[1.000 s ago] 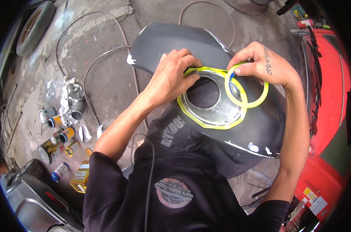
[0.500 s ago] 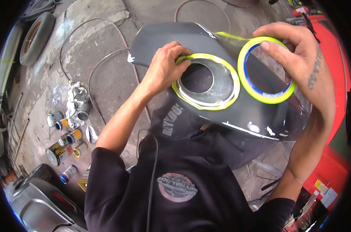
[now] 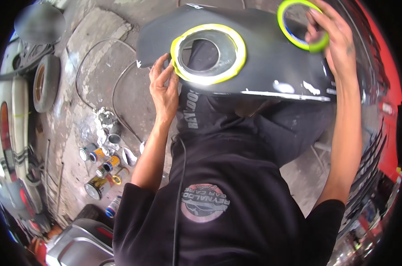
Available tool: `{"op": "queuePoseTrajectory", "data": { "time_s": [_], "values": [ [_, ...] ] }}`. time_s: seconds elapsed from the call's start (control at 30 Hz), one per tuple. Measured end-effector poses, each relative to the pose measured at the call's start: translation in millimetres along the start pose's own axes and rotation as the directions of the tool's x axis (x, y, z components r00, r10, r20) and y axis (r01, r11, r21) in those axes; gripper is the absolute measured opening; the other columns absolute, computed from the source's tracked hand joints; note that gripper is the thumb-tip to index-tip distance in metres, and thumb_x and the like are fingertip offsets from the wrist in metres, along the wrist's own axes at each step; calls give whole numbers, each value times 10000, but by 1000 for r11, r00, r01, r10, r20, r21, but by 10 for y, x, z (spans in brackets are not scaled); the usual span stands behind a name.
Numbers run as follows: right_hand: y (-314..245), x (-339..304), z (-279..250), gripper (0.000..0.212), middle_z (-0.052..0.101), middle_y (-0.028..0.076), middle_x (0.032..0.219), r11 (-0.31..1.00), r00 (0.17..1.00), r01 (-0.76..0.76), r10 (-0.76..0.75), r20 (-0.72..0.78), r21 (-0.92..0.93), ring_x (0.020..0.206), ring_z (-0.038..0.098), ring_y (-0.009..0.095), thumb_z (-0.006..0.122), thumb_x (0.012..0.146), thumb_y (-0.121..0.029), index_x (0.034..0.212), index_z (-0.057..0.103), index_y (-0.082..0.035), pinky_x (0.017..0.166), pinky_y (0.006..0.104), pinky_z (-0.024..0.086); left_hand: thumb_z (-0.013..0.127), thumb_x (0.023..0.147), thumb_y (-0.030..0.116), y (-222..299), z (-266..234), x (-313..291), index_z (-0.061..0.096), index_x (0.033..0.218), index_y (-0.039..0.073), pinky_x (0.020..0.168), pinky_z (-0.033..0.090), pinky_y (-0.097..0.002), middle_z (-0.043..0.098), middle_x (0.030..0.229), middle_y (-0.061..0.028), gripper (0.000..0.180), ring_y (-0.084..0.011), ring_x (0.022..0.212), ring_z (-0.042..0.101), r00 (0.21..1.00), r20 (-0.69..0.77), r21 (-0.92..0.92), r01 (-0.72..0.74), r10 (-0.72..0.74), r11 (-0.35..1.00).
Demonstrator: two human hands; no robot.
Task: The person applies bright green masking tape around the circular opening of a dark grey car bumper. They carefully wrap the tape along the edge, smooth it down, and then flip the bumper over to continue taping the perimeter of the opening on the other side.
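Observation:
Across my lap lies a dark grey curved panel (image 3: 272, 57) with a round opening. Yellow-green tape (image 3: 241, 41) rings the rim of this opening, its edge raised a little at the left. My left hand (image 3: 163, 91) is at the left side of the ring, its fingers apart and slightly bent, with the fingertips touching the tape's edge. Up at the right, my right hand (image 3: 342, 37) grips a roll of yellow-green masking tape (image 3: 280, 20) with a blue inner core. The roll is held above the panel and is partly blurred. No strip shows between roll and panel.
Paint cans (image 3: 94, 188), crumpled foil-like material (image 3: 105, 122) and a hose (image 3: 114, 95) lie on the concrete floor to the left. Beyond them are a tyre (image 3: 47, 84) and car bumpers (image 3: 21, 128). A red vehicle body (image 3: 389, 150) stands at the right.
My right hand has moved up and away with the tape roll. My left hand has slid from the top left of the ring to its left side, fingers loosened. The whole view has shifted.

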State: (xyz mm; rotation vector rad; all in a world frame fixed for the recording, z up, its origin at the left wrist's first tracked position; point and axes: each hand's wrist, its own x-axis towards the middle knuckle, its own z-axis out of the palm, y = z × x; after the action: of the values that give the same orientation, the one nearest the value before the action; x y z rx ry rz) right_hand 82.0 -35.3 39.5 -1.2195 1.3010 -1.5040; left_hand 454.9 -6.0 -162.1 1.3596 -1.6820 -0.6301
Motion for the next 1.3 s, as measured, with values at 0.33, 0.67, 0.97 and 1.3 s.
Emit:
{"op": "queuePoseTrajectory", "data": {
  "time_s": [0.33,0.67,0.97,1.3],
  "values": [
    [126,171,-194,280,696,78,819,979,974,194,-184,132,-61,573,653,136,675,1025,-55,1247,702,112,502,264,533,770,1020,144,176,38,-95,715,1397,-3,1135,494,-434,651,1501,-152,409,-279,1373,623,996,79,-94,46,-39,994],
    [313,299,-136,199,697,119,710,952,938,303,-305,166,38,504,662,185,625,993,-56,937,741,96,477,336,558,826,991,155,290,15,-166,791,1177,-57,963,555,-374,728,1323,-169,284,-250,1123,701,998,36,27,-53,52,998],
    [337,307,-141,206,700,121,701,941,919,337,-338,202,41,505,663,182,624,985,-54,928,737,108,480,331,553,819,974,47,309,-14,-90,800,1084,-81,878,574,-330,778,1174,-162,170,-211,1011,723,989,0,135,-144,145,980],
    [40,73,-74,309,704,94,783,992,988,108,-99,119,-71,534,645,126,646,1002,-79,1195,709,154,494,295,537,767,981,30,324,160,-10,792,1058,-45,893,543,-355,767,1088,-110,110,-195,978,695,984,-134,5,-119,119,993]
  ]
}}
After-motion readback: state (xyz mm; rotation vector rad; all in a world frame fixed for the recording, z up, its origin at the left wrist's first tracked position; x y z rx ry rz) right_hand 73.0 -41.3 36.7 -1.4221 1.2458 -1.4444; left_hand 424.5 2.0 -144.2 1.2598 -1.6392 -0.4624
